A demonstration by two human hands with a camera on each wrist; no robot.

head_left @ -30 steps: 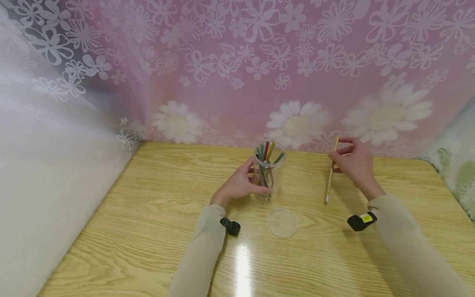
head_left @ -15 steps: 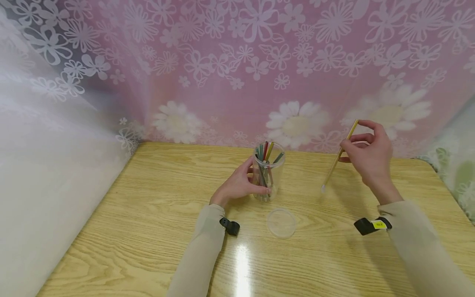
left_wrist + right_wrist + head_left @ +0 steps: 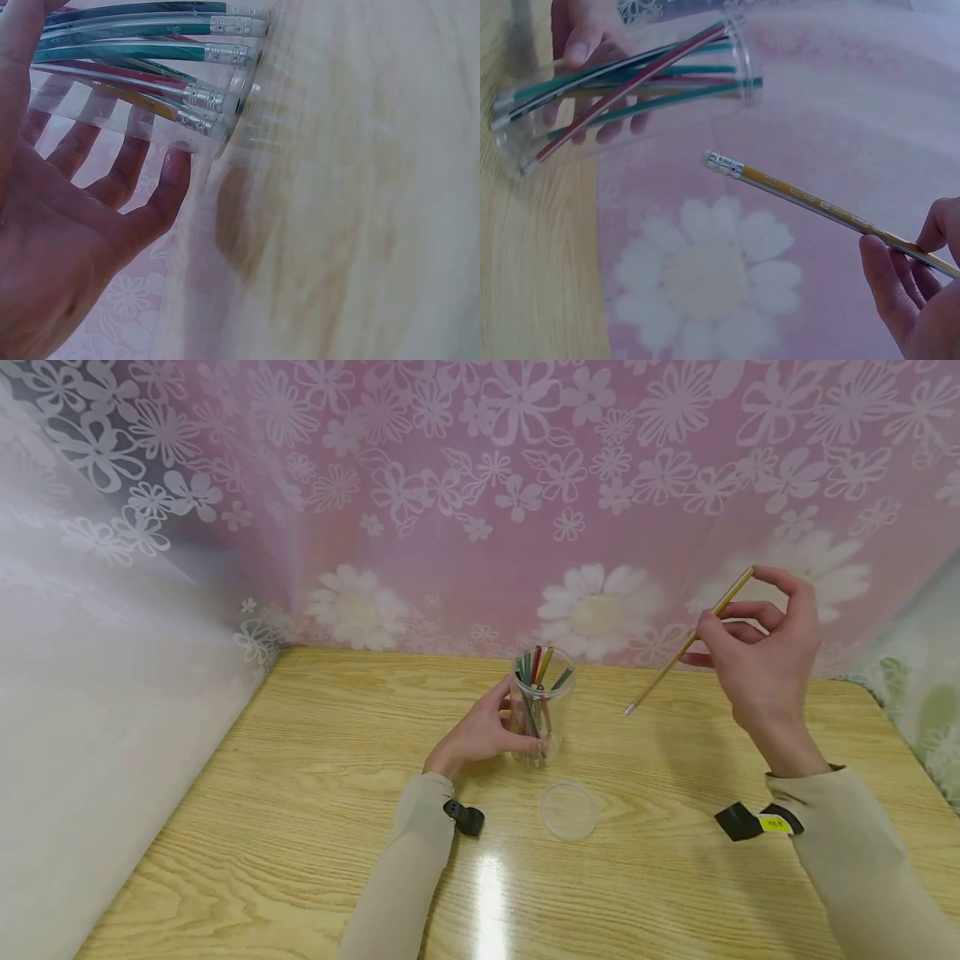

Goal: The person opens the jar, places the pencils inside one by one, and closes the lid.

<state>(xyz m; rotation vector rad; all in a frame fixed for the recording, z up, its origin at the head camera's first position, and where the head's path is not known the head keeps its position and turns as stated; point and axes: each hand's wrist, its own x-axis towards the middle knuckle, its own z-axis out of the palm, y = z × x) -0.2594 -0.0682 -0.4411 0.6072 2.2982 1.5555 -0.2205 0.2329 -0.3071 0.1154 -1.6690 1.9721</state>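
Observation:
My left hand (image 3: 483, 729) grips a clear plastic jar (image 3: 557, 718) that stands upright on the table, thumb across its front and fingers behind. Several pencils (image 3: 630, 90) in green, red, yellow and dark colours lean inside it, eraser ends down, as the left wrist view shows. To the right, my right hand (image 3: 772, 656) pinches a yellow pencil (image 3: 667, 670) in the air. That pencil slants, its white eraser end low and towards the jar, its other end up at the index fingertip. A gap separates the eraser from the jar's rim.
A round clear lid (image 3: 568, 811) lies flat on the wooden table (image 3: 300, 827), just in front of the jar. Behind the table's back edge hangs a pink flowered curtain (image 3: 465, 585), with a pale sheet (image 3: 90, 693) at the left.
My right hand has risen and moved right with the yellow pencil, which has tilted from nearly upright to a slant, eraser end swinging up and left. My left hand and the jar stay put.

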